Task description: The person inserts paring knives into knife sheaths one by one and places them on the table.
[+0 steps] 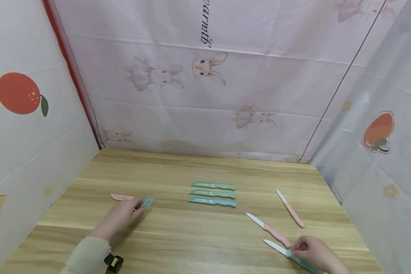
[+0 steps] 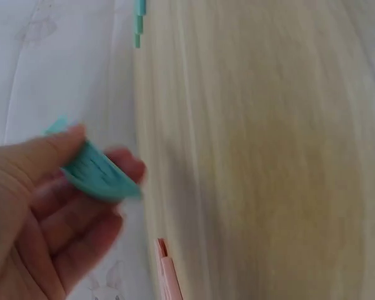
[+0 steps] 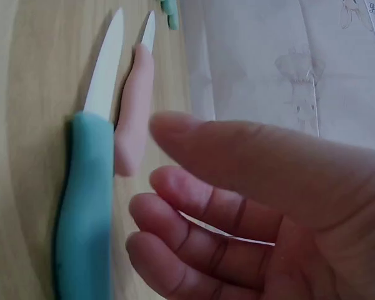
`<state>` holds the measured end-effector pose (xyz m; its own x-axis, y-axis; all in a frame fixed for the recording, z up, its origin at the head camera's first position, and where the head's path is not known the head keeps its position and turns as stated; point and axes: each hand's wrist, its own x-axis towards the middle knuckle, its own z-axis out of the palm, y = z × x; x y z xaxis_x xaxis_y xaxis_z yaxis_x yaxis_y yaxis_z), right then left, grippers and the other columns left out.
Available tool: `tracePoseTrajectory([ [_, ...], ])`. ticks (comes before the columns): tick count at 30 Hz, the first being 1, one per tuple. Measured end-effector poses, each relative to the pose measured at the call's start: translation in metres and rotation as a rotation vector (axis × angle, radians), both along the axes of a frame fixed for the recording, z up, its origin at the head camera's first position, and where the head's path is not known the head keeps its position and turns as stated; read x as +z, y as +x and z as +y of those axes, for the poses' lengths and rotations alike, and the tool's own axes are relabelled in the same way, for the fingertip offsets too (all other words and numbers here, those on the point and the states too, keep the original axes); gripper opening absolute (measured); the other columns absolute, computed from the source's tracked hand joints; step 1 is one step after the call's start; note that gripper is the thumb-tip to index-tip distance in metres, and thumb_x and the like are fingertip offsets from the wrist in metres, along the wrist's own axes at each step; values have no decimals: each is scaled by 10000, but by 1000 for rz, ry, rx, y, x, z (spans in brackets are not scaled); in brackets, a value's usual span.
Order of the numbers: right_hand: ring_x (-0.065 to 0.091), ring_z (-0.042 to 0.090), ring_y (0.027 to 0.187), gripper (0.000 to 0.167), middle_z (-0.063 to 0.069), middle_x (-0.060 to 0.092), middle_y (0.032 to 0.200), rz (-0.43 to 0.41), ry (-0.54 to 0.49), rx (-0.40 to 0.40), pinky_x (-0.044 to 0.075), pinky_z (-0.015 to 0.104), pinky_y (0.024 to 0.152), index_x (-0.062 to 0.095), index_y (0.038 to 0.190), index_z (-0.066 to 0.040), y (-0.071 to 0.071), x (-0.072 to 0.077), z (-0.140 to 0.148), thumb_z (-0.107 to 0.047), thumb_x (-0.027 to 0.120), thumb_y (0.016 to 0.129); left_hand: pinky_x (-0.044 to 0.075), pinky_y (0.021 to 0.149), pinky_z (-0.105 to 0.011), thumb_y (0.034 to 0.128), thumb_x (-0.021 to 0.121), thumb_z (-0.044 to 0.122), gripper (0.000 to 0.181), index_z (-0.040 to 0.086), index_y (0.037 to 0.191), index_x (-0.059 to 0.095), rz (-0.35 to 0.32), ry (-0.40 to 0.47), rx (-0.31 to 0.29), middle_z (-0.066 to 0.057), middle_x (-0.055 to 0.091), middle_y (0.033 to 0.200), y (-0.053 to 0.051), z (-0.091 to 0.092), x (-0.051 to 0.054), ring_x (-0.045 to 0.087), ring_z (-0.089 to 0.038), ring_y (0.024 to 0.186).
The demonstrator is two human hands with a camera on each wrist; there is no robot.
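Cream sleeve: a pale long sleeve (image 1: 89, 255) covers the left forearm, a black wrist-worn device (image 1: 113, 262) with a yellow patch beside its cuff.
Pink cover: a slim pink slotted blade cover (image 1: 120, 196) lies on the yellowish wood-grain tabletop (image 1: 191, 239), just beyond the left hand (image 1: 121, 215).
Left hand: thumb and fingers pinch a small turquoise-blue slotted blade cover (image 1: 148, 202).
Middle row: two green-handled knives in green covers, the far one (image 1: 226, 187) and the near one (image 1: 225, 195), lie parallel with a blue-handled knife in a blue cover (image 1: 223, 203) nearest the person.
Bare pink knives: the nearer pink-handled white-bladed knife (image 1: 275, 235) and the farther one (image 1: 291, 211) lie slanted.
Bare blue knife: a turquoise-handled white-bladed knife (image 3: 87, 175) lies beside the nearer pink one.
Right hand: at that turquoise handle, the right hand (image 1: 313, 252) has loosely bent fingers, thumb apart, nothing between; contact cannot be told.
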<state>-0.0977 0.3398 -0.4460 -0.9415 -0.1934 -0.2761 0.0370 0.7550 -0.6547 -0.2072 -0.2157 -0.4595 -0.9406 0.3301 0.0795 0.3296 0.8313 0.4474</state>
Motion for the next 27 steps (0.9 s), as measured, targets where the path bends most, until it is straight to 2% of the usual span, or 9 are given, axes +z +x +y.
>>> tracePoseTrajectory([
  [2, 545, 173, 753, 198, 8, 595, 812, -30, -9, 22, 470, 286, 634, 607, 879, -25, 1, -3, 4, -194, 697, 829, 423, 530, -234, 925, 589, 207, 94, 115, 940, 599, 28, 30, -4, 93, 557, 707, 2, 4, 2, 475, -33, 598],
  [5, 539, 175, 742, 223, 4, 586, 798, -50, -20, 46, 462, 280, 631, 602, 883, -24, 2, -8, 7, -187, 727, 798, 420, 493, -239, 956, 540, 246, 196, 104, 1032, 651, 48, 104, 4, 76, 565, 684, 6, 11, 5, 470, -50, 561],
  [9, 522, 168, 707, 234, -9, 575, 758, -31, 0, 39, 438, 272, 615, 600, 855, -39, 3, -14, 7, -172, 763, 752, 514, 604, -307, 958, 521, 324, 287, 133, 1111, 672, 76, 202, 37, 20, 663, 849, 11, 22, 6, 594, -120, 705],
  [12, 514, 170, 692, 214, -11, 569, 737, -13, 26, 25, 433, 279, 606, 597, 827, -47, 5, -16, 6, -148, 765, 739, 518, 587, -320, 938, 555, 339, 259, 125, 1058, 638, 38, 261, 82, -4, 651, 866, 13, 31, 8, 592, -151, 691],
  [16, 501, 179, 677, 184, -3, 550, 723, -41, 22, 18, 422, 270, 584, 581, 806, -42, 6, -17, 4, -119, 739, 751, 436, 470, -251, 904, 627, 246, 156, 107, 952, 575, -39, 358, 140, -2, 526, 725, 17, 40, 9, 483, -125, 549],
  [18, 492, 178, 663, 169, 3, 538, 713, -64, 9, 27, 410, 252, 564, 570, 804, -38, 7, -16, 3, -104, 719, 759, 446, 487, -239, 872, 669, 207, 129, 106, 906, 596, -43, 415, 162, 2, 529, 727, 18, 44, 8, 504, -118, 569],
  [21, 481, 172, 642, 152, 11, 524, 703, -92, -18, 45, 395, 240, 542, 560, 808, -32, 9, -16, 3, -83, 697, 767, 431, 489, -230, 833, 710, 221, 145, 104, 872, 634, -33, 497, 174, 4, 540, 697, 21, 50, 7, 493, -120, 567],
  [23, 475, 145, 630, 140, 6, 519, 703, -97, -34, 65, 384, 227, 534, 562, 818, -40, 9, -15, 4, -84, 689, 778, 421, 495, -227, 829, 713, 239, 168, 93, 860, 634, -51, 558, 183, -9, 548, 695, 23, 54, 7, 483, -130, 578],
  [27, 484, 59, 655, 133, -18, 549, 751, -39, -89, 138, 393, 212, 549, 579, 861, -57, 7, -11, 4, -136, 679, 824, 509, 599, -228, 860, 683, 209, 202, 42, 831, 572, -134, 714, 195, -75, 637, 914, 28, 65, 6, 589, -173, 754],
])
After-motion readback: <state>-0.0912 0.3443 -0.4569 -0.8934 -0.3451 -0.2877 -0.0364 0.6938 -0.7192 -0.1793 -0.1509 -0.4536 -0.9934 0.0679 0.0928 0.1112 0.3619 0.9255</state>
